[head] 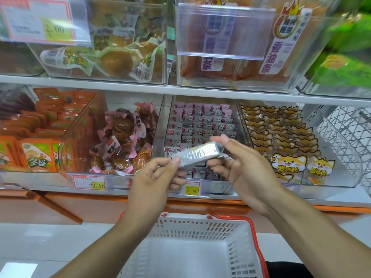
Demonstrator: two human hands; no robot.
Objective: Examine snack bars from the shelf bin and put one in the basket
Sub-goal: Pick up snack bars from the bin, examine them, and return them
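Left hand [152, 177] pinches the left end of a silver-wrapped snack bar [195, 155]; right hand [243, 167] grips its right end, bar held level in front of the shelf bin [200, 125], above the front edge. Examining looks underway; drop not done. White basket [239, 237] with red handle sits directly below, apparently empty inside. Open room straight down between the forearms; the shelf's front edge is close behind.

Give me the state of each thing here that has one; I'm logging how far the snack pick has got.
snack bar: out of the bin, held in the air by both hands.
left hand: pinches the bar's left end.
right hand: grips its right end.
shelf bin: open-topped, nearly full.
basket: below the hands, no bar inside.
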